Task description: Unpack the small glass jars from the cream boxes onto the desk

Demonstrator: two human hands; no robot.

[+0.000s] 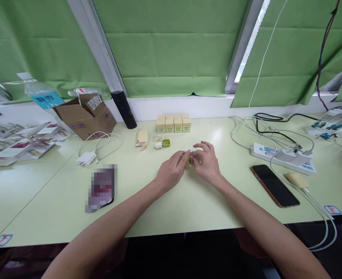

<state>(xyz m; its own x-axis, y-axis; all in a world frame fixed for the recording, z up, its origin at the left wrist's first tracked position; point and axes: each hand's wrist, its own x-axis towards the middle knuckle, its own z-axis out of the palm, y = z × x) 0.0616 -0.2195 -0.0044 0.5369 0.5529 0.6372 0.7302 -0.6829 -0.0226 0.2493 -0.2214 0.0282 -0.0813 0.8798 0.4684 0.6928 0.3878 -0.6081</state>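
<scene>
My left hand (172,170) and my right hand (207,163) meet over the middle of the table, fingertips closed on a small yellowish thing (189,159). Fingers cover most of it, so its kind does not show. On my right hand, thumb and index finger pinch while the other fingers are lifted. Just beyond my hands lie a small green case (166,143) and a small white piece (158,145). Left of these is an opened cream carton (142,138). Several small cream boxes (173,124) stand in a row behind them.
A smartphone (275,186) and a power strip (282,158) with cables are at right. At left lie a pixelated flat object (101,188) and a white charger (86,158). A cardboard box (86,116), a black cylinder (123,110) and a bottle (41,93) stand behind.
</scene>
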